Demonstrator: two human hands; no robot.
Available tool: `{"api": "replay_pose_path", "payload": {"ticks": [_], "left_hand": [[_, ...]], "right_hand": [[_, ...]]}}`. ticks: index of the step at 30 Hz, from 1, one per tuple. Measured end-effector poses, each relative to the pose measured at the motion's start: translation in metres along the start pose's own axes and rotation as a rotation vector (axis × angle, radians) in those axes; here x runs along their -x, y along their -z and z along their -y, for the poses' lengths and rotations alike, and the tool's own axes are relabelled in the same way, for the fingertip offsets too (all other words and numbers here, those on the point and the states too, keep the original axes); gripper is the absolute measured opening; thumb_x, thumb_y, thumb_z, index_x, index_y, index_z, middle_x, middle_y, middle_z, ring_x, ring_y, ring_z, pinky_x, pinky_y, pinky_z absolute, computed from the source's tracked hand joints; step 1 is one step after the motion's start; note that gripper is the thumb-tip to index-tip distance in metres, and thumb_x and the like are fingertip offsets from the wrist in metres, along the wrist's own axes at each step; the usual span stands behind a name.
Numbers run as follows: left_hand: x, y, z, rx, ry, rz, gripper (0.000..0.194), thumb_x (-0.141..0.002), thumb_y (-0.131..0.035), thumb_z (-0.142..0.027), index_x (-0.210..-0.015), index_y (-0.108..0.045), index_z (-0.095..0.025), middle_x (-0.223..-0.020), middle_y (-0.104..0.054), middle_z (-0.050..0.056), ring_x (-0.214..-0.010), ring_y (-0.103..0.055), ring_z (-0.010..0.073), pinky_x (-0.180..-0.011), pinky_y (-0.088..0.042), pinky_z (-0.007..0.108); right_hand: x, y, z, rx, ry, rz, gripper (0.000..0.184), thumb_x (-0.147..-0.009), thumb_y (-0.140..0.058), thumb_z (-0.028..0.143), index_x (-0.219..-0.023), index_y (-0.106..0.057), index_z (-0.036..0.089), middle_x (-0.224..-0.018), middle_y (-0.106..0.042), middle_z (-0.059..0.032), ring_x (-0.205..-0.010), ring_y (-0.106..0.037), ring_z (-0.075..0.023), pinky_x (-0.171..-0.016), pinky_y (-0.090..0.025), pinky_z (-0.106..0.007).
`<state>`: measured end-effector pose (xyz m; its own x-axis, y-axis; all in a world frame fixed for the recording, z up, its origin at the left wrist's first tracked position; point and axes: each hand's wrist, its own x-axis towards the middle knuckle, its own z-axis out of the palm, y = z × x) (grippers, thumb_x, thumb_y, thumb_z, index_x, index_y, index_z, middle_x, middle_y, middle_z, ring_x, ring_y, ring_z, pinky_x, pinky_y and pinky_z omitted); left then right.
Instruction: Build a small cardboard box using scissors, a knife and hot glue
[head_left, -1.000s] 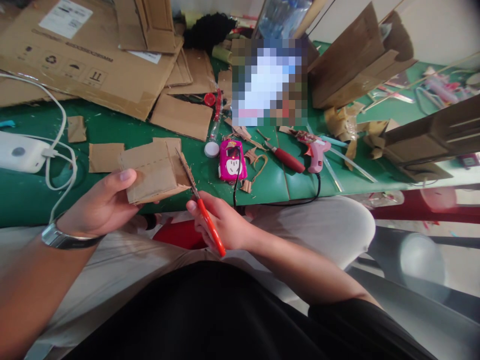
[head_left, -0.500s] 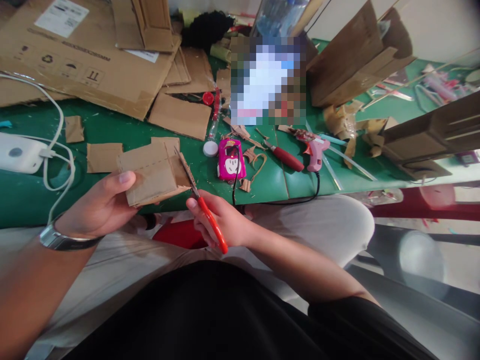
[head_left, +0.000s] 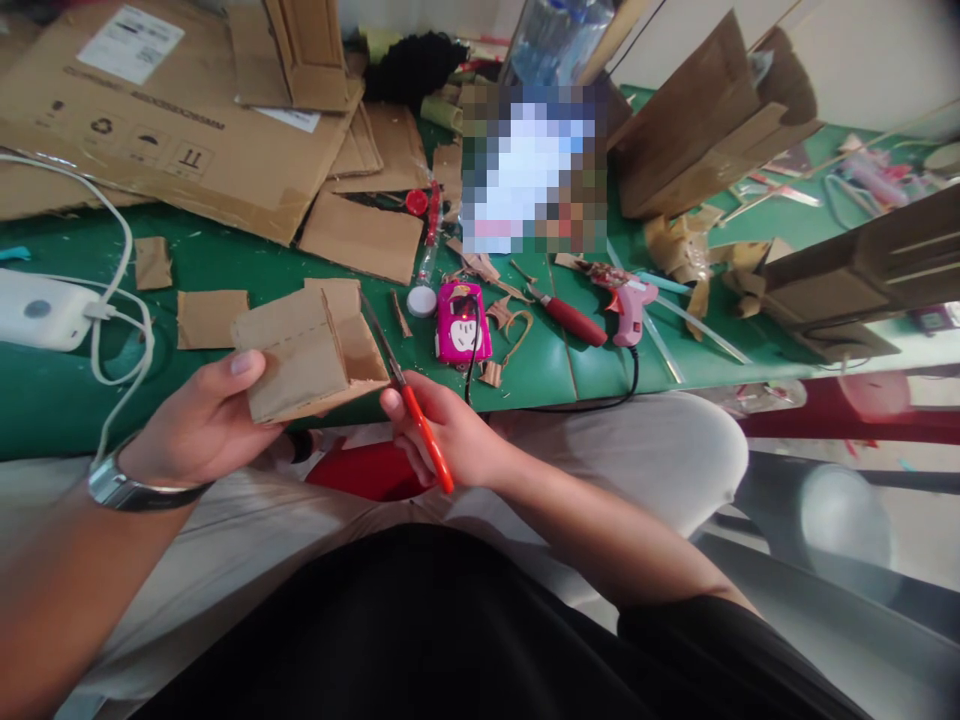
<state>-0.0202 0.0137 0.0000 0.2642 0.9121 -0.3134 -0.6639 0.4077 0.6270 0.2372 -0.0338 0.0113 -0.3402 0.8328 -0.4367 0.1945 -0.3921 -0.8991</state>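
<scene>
Likely trimming: left hand [head_left: 196,418] pinches cardboard [head_left: 298,350]; right hand [head_left: 459,432] wraps scissors [head_left: 425,436], blades beyond fingers; next snip would want steadiness.

The head-worn camera looks forward and down from close above the hands [head_left: 191,415] [head_left: 457,430] and green table [head_left: 52,400].

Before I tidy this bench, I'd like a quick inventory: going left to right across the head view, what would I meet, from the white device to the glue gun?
White device → small cardboard scrap → larger cardboard scrap → folded cardboard → scissors → bright pink gadget → red-handled tool → pink glue gun.
</scene>
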Motion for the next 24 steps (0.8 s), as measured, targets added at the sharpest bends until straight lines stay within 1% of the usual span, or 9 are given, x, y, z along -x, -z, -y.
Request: {"api": "replay_pose_path", "payload": {"ticks": [2,4,6,8,11,14,18,21,24], "left_hand": [[0.002,-0.016,0.000,-0.101,0.032,0.042,0.073,-0.089,-0.089,-0.036,-0.158,-0.064,-0.029,-0.122,-0.088,0.007,-0.119,-0.085,0.0407,-0.090,-0.078,0.050],[0.004,-0.029,0.001,-0.149,0.009,0.037,0.084,-0.082,-0.097,-0.039,-0.158,-0.064,-0.028,-0.127,-0.087,0.009,-0.121,-0.084,0.0395,-0.096,-0.077,0.049],[0.005,-0.037,0.000,-0.143,-0.053,0.008,0.089,-0.075,-0.102,-0.040,-0.156,-0.066,-0.032,-0.133,-0.086,0.008,-0.130,-0.080,0.0392,-0.101,-0.076,0.047],[0.006,-0.038,0.000,-0.120,-0.105,-0.020,0.089,-0.071,-0.104,-0.041,-0.152,-0.069,-0.039,-0.139,-0.084,0.005,-0.137,-0.077,0.0401,-0.101,-0.075,0.049],[0.007,-0.036,-0.003,-0.081,-0.106,-0.026,0.082,-0.070,-0.105,-0.047,-0.146,-0.073,-0.044,-0.143,-0.083,0.003,-0.137,-0.076,0.0409,-0.097,-0.075,0.051],[0.010,-0.035,-0.003,-0.037,-0.071,0.025,0.082,-0.071,-0.103,-0.053,-0.146,-0.073,-0.039,-0.141,-0.083,0.006,-0.129,-0.080,0.0395,-0.093,-0.076,0.048],[0.012,-0.033,-0.001,-0.001,-0.082,0.102,0.083,-0.076,-0.097,-0.056,-0.150,-0.070,-0.030,-0.136,-0.083,0.014,-0.117,-0.083,0.0360,-0.091,-0.075,0.044],[0.009,-0.027,0.001,0.018,-0.082,0.146,0.087,-0.076,-0.096,-0.057,-0.151,-0.068,-0.024,-0.136,-0.082,0.018,-0.110,-0.085,0.0370,-0.087,-0.075,0.044],[0.006,-0.023,0.001,0.035,-0.056,0.155,0.091,-0.073,-0.097,-0.059,-0.151,-0.067,-0.021,-0.131,-0.083,0.019,-0.104,-0.085,0.0371,-0.084,-0.074,0.043]], "right_hand": [[-0.001,0.006,0.001,0.131,0.050,-0.048,0.037,-0.105,-0.065,0.059,-0.097,-0.049,0.026,-0.076,-0.056,0.0066,-0.068,-0.050,-0.0142,-0.063,-0.040,-0.027],[0.000,0.012,0.005,0.298,0.055,-0.081,0.025,-0.104,-0.066,0.042,-0.116,-0.054,0.024,-0.078,-0.061,0.0061,-0.071,-0.056,-0.0162,-0.066,-0.040,-0.028],[0.000,0.016,0.010,0.466,0.038,-0.086,0.038,-0.105,-0.063,0.031,-0.140,-0.050,0.020,-0.078,-0.067,0.0043,-0.073,-0.064,-0.0198,-0.066,-0.039,-0.029],[0.000,0.017,0.017,0.642,0.029,-0.088,0.050,-0.107,-0.062,0.028,-0.153,-0.047,0.016,-0.078,-0.072,0.0009,-0.075,-0.071,-0.0240,-0.065,-0.038,-0.031],[-0.001,0.011,0.027,0.898,0.021,-0.104,0.050,-0.109,-0.067,0.032,-0.155,-0.056,0.017,-0.092,-0.083,-0.0084,-0.087,-0.080,-0.0304,-0.068,-0.042,-0.033],[-0.005,0.000,0.034,1.061,0.009,-0.123,0.045,-0.111,-0.066,0.029,-0.154,-0.061,0.017,-0.112,-0.086,-0.0154,-0.101,-0.083,-0.0349,-0.074,-0.049,-0.035],[-0.016,-0.010,0.039,1.128,0.068,-0.179,0.038,-0.116,-0.054,0.024,-0.151,-0.063,0.014,-0.120,-0.084,-0.0184,-0.101,-0.083,-0.0330,-0.075,-0.054,-0.036],[-0.020,-0.009,0.046,1.085,0.145,-0.216,0.035,-0.116,-0.051,0.024,-0.145,-0.069,0.014,-0.126,-0.082,-0.0197,-0.100,-0.082,-0.0317,-0.075,-0.056,-0.037],[0.008,0.003,0.054,0.863,0.313,-0.241,0.035,-0.113,-0.057,0.030,-0.142,-0.074,0.019,-0.128,-0.083,-0.0162,-0.104,-0.080,-0.0317,-0.084,-0.060,-0.040]]}}
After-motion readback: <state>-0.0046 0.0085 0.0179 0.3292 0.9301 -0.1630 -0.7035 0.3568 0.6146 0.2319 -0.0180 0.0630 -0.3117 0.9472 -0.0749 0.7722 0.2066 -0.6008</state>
